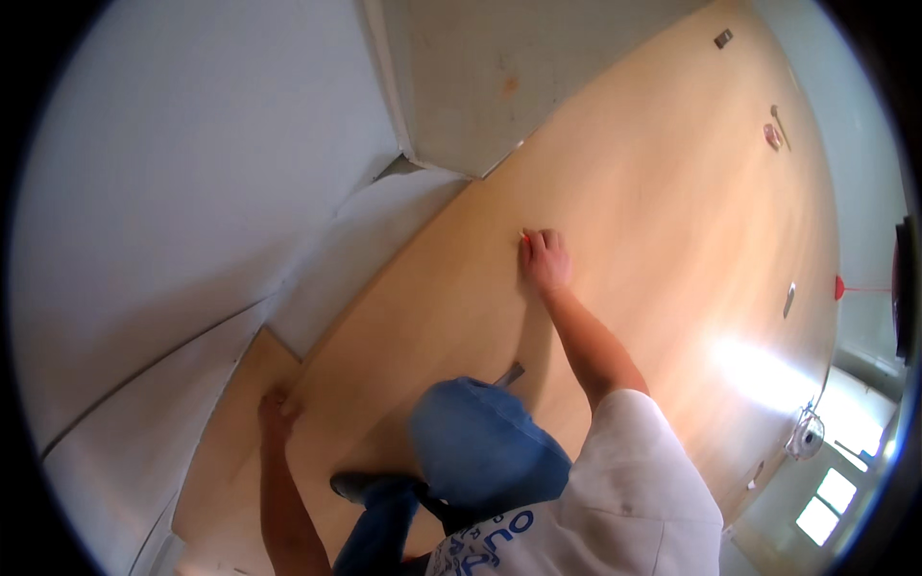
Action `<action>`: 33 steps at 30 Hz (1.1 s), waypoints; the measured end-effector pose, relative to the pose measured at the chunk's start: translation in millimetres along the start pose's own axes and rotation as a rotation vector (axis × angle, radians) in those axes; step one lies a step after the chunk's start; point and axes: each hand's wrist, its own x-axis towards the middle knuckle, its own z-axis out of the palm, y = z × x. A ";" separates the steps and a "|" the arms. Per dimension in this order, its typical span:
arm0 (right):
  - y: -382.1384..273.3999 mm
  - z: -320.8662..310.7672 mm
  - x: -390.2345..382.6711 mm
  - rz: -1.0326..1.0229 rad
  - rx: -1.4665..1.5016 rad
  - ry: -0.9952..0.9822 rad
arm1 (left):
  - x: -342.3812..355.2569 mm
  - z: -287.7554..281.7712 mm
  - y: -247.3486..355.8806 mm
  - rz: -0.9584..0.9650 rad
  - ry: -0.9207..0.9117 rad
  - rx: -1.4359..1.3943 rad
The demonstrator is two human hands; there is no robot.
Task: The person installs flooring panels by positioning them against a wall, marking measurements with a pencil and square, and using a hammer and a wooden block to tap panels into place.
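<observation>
A large pale wooden panel [634, 211] lies flat under me. I kneel on it in blue jeans [480, 432]. My right hand [545, 259] rests on the panel at mid-board, fingers pinched around something small with a pale tip and a red bit, too small to name. At the panel's left edge, my left hand [278, 417] has its fingers curled in beside a narrower wooden piece [226, 437]; whatever they hold is hidden. A flat metal tool [510, 374] lies next to my knee.
Along the panel's far right lie a small dark block [723, 38], a long-handled tool [781, 127], a reddish roundish item [772, 136] and a slim metal tool [789, 300]. A round fan-like device [805, 434] stands beyond the right edge. A white wall [202, 144] borders the left.
</observation>
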 end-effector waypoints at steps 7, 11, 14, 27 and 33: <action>3.1 -2.2 -4.8 0.001 0.016 -0.012 | -31.3 8.5 9.7 -0.257 0.154 0.052; 13.8 -2.0 -8.2 -0.021 0.027 -0.013 | -65.3 52.3 32.1 -0.724 0.371 -0.074; 9.4 -2.3 -7.4 -0.009 0.036 -0.027 | -87.5 129.2 -45.5 -0.800 0.455 -0.366; 3.0 7.0 -7.4 0.042 0.016 -0.033 | -98.0 210.9 -128.8 -0.831 0.400 -0.722; 6.7 2.4 -8.4 0.110 -0.009 -0.071 | -99.5 202.4 -103.4 -0.980 0.341 -0.531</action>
